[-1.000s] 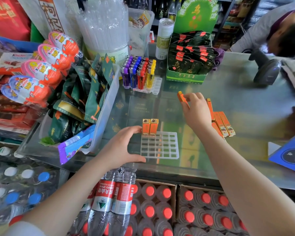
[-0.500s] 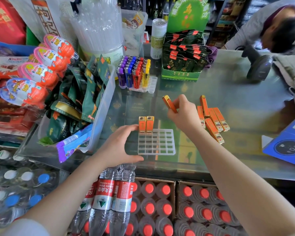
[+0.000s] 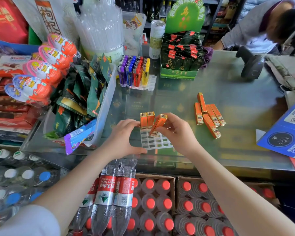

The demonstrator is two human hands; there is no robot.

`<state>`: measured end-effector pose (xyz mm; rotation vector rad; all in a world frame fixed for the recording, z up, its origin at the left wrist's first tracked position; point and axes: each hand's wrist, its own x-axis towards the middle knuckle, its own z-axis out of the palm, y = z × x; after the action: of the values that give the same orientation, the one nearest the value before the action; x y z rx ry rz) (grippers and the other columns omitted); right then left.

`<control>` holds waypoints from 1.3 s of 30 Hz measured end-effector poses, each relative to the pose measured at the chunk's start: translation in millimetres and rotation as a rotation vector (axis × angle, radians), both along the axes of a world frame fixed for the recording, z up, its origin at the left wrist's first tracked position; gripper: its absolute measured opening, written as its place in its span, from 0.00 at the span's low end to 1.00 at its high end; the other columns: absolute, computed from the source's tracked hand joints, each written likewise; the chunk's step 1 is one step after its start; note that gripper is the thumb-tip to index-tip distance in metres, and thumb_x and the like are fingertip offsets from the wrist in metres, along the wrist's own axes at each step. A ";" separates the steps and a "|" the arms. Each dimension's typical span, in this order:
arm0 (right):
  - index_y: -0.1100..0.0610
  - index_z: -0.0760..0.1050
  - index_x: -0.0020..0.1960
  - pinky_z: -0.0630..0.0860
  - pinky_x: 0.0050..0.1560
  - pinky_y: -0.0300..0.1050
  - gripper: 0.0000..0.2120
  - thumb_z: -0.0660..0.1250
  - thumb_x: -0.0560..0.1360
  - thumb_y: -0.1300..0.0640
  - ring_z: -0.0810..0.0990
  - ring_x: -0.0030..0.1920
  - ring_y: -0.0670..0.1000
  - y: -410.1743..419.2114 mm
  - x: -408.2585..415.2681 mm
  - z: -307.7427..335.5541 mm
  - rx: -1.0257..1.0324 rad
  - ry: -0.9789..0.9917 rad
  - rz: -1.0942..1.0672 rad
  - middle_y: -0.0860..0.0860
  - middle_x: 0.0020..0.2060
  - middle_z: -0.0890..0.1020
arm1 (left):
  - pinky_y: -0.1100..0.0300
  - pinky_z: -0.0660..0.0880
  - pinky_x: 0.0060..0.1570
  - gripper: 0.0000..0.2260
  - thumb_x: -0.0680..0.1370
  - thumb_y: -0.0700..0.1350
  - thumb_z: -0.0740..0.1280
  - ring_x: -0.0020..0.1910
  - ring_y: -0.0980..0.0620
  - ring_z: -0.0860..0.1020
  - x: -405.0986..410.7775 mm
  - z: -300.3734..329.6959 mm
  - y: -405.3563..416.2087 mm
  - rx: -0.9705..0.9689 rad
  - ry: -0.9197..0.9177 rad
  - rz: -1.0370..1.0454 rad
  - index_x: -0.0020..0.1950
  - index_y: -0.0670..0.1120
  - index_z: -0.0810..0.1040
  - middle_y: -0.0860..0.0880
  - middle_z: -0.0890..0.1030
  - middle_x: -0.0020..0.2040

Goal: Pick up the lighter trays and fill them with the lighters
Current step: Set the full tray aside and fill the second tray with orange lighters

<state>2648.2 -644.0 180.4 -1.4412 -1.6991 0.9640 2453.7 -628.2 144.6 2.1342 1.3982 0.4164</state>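
Observation:
A clear gridded lighter tray (image 3: 156,142) lies on the glass counter near its front edge. Two orange lighters (image 3: 146,120) stand upright in its far row. My left hand (image 3: 124,137) grips the tray's left side. My right hand (image 3: 174,132) holds a third orange lighter (image 3: 157,124) tilted, its lower end at the tray beside the two standing ones. A pile of several loose orange lighters (image 3: 209,114) lies on the counter to the right.
A second tray of coloured lighters (image 3: 134,72) stands further back. A clear snack bin (image 3: 99,103) sits left, a green display box (image 3: 179,65) behind, a scanner (image 3: 252,65) and a blue card (image 3: 286,132) right. A person (image 3: 262,24) leans at far right. Bottled water crates stand below.
My right hand lifted one orange lighter from the pile on the right and carried it left and down to the tray. My left hand stayed on the tray.

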 end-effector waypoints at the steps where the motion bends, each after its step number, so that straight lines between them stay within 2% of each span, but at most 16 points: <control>1: 0.53 0.73 0.51 0.75 0.41 0.34 0.10 0.68 0.72 0.63 0.78 0.38 0.45 -0.7 -2.0 0.4 0.018 0.003 -0.010 0.44 0.39 0.80 | 0.52 0.62 0.65 0.39 0.60 0.57 0.76 0.63 0.51 0.64 0.8 -0.9 -1.5 0.005 -0.012 0.008 0.66 0.45 0.66 0.48 0.69 0.64; 3: 0.52 0.71 0.49 0.73 0.39 0.29 0.11 0.69 0.72 0.62 0.77 0.36 0.42 -1.9 -6.2 1.2 0.055 0.012 -0.020 0.42 0.38 0.79 | 0.53 0.61 0.65 0.39 0.61 0.55 0.76 0.64 0.50 0.64 1.8 -1.4 -4.1 0.014 -0.034 0.010 0.67 0.45 0.66 0.48 0.69 0.65; 6: 0.56 0.73 0.50 0.71 0.37 0.26 0.09 0.69 0.71 0.62 0.76 0.35 0.41 -1.5 -12.4 1.7 0.116 -0.022 -0.022 0.48 0.41 0.79 | 0.57 0.61 0.63 0.38 0.62 0.52 0.77 0.64 0.52 0.64 2.7 2.1 -4.8 0.000 -0.085 0.005 0.67 0.47 0.64 0.50 0.69 0.64; 11: 0.60 0.73 0.52 0.73 0.39 0.27 0.10 0.68 0.71 0.64 0.80 0.38 0.51 2.0 -16.6 4.8 0.240 -0.130 0.003 0.50 0.45 0.76 | 0.56 0.62 0.64 0.37 0.63 0.53 0.76 0.63 0.56 0.64 1.4 10.7 -2.8 -0.059 -0.084 -0.017 0.67 0.50 0.63 0.56 0.67 0.60; 13: 0.60 0.73 0.53 0.75 0.41 0.32 0.11 0.68 0.72 0.65 0.80 0.39 0.51 1.5 -16.1 4.6 0.283 -0.172 0.020 0.50 0.46 0.74 | 0.58 0.62 0.64 0.37 0.63 0.52 0.76 0.63 0.56 0.64 1.0 11.7 -3.2 -0.059 -0.087 -0.024 0.67 0.51 0.63 0.56 0.68 0.61; 16: 0.60 0.73 0.54 0.80 0.42 0.48 0.11 0.67 0.72 0.65 0.80 0.38 0.52 0.1 -16.5 4.6 0.315 -0.190 0.028 0.51 0.48 0.72 | 0.58 0.61 0.64 0.37 0.63 0.52 0.76 0.64 0.55 0.64 0.7 10.9 -4.1 -0.065 -0.092 -0.022 0.68 0.51 0.63 0.54 0.68 0.62; 19: 0.60 0.74 0.55 0.80 0.39 0.54 0.10 0.66 0.73 0.63 0.79 0.38 0.54 0.5 -17.2 4.9 0.365 -0.244 0.064 0.55 0.51 0.73 | 0.60 0.61 0.63 0.37 0.64 0.53 0.76 0.63 0.56 0.64 1.1 11.4 -4.5 -0.063 -0.092 -0.021 0.68 0.51 0.62 0.56 0.67 0.60; 22: 0.60 0.74 0.54 0.79 0.38 0.54 0.09 0.65 0.74 0.60 0.79 0.37 0.55 0.6 -21.2 5.5 0.385 -0.258 0.132 0.56 0.51 0.73 | 0.60 0.61 0.63 0.37 0.64 0.52 0.76 0.62 0.57 0.63 1.1 12.0 -5.2 -0.064 -0.096 -0.021 0.68 0.51 0.62 0.59 0.65 0.57; 28: 0.61 0.75 0.54 0.78 0.36 0.51 0.10 0.64 0.75 0.59 0.77 0.35 0.55 2.6 -23.5 7.6 0.398 -0.305 0.147 0.57 0.48 0.74 | 0.61 0.61 0.62 0.36 0.64 0.53 0.76 0.59 0.62 0.61 0.6 10.4 -4.0 -0.050 -0.101 -0.027 0.67 0.51 0.63 0.60 0.65 0.57; 32: 0.58 0.78 0.50 0.74 0.26 0.45 0.10 0.71 0.70 0.57 0.70 0.31 0.50 7.5 -20.4 12.9 0.538 -0.500 0.092 0.56 0.43 0.76 | 0.61 0.61 0.61 0.34 0.63 0.52 0.76 0.59 0.62 0.61 0.5 11.5 -4.2 -0.069 -0.133 -0.021 0.66 0.54 0.64 0.61 0.66 0.56; 36: 0.58 0.78 0.47 0.73 0.26 0.43 0.09 0.72 0.68 0.57 0.77 0.32 0.55 14.3 -20.1 15.7 0.686 -0.665 0.132 0.57 0.40 0.78 | 0.62 0.60 0.61 0.34 0.63 0.52 0.76 0.58 0.62 0.62 1.0 13.2 -4.2 -0.064 -0.118 -0.020 0.65 0.53 0.64 0.61 0.66 0.56; 39: 0.58 0.78 0.48 0.75 0.25 0.44 0.10 0.71 0.68 0.56 0.77 0.32 0.55 17.9 -20.0 9.0 0.775 -0.704 0.132 0.56 0.41 0.78 | 0.63 0.59 0.60 0.35 0.63 0.52 0.76 0.59 0.61 0.62 1.3 14.2 -3.8 -0.071 -0.104 -0.013 0.66 0.53 0.64 0.60 0.65 0.56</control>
<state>2628.2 -626.1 189.4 -1.1758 -2.3152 -0.2326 2455.0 -632.0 158.8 2.0341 1.3202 0.4592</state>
